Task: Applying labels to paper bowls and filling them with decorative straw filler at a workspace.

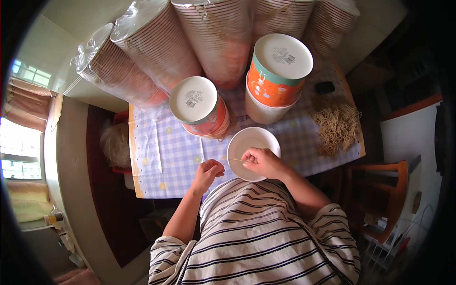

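My right hand [262, 162] is over the mouth of a white paper bucket [234, 144] near the table's front edge. Its fingers pinch a thin pale strand [242, 160] that sticks out to the left above the bucket's inside. Left of the bucket, apart from it, my left hand [208, 174] is closed with curled fingers; anything in them is too small or hidden. Behind the bucket stand two short stacks of upside-down paper buckets: a red-patterned one [205, 121] on the left and a taller orange and green one [273, 88] on the right.
Tall plastic-wrapped stacks of paper buckets [213, 42] line the table's back. A heap of tan strings [336, 126] lies at the right, with a small black object [325, 87] behind it. A checked cloth [156, 171] covers the table. A wooden chair [396, 190] stands at the right.
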`<state>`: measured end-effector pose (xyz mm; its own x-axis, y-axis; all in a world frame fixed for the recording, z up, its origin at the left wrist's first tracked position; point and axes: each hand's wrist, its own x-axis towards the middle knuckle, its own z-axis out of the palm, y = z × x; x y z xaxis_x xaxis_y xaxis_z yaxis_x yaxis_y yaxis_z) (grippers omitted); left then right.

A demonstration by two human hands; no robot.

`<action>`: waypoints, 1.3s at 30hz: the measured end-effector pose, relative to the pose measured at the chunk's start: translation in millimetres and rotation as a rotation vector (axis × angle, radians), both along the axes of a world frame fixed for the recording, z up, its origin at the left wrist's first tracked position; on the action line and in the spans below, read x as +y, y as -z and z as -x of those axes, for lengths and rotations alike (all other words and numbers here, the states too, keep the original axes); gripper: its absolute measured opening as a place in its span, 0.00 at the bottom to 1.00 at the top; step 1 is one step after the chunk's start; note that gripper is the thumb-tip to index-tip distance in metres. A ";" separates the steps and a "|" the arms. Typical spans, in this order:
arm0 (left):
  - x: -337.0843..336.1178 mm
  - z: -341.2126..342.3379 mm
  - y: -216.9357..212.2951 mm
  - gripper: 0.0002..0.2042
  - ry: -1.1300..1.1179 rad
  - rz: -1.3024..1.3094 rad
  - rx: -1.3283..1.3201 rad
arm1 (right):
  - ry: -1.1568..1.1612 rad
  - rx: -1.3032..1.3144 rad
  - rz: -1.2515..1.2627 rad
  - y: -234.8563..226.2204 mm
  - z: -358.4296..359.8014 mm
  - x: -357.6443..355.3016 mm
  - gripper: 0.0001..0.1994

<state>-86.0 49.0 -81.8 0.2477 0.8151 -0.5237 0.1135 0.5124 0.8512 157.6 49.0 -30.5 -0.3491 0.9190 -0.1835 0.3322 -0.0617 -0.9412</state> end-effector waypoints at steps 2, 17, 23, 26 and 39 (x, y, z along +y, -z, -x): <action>-8.0 5.2 -3.5 0.06 -0.066 0.268 -0.192 | -0.030 0.099 0.105 -8.3 -7.2 -9.2 0.07; -36.2 -10.9 26.6 0.08 -0.224 0.501 -1.002 | 0.026 -0.054 -0.186 -3.2 29.3 -60.9 0.06; -39.0 -11.8 38.1 0.04 -0.273 0.522 -0.805 | 0.042 -0.182 -0.374 10.3 33.9 -70.0 0.06; -41.4 -5.6 44.5 0.04 -0.222 0.411 -0.596 | 0.006 -0.208 -0.406 16.9 36.0 -70.2 0.07; -38.6 -9.8 57.3 0.05 -0.166 0.327 -0.680 | 0.092 0.517 0.447 103.7 44.2 -53.7 0.12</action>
<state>-76.2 10.3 -139.1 0.4896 0.6997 -0.5202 -0.4805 0.7144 0.5086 113.4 -4.7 -134.2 -0.4179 0.8240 -0.3825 -0.1775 -0.4869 -0.8552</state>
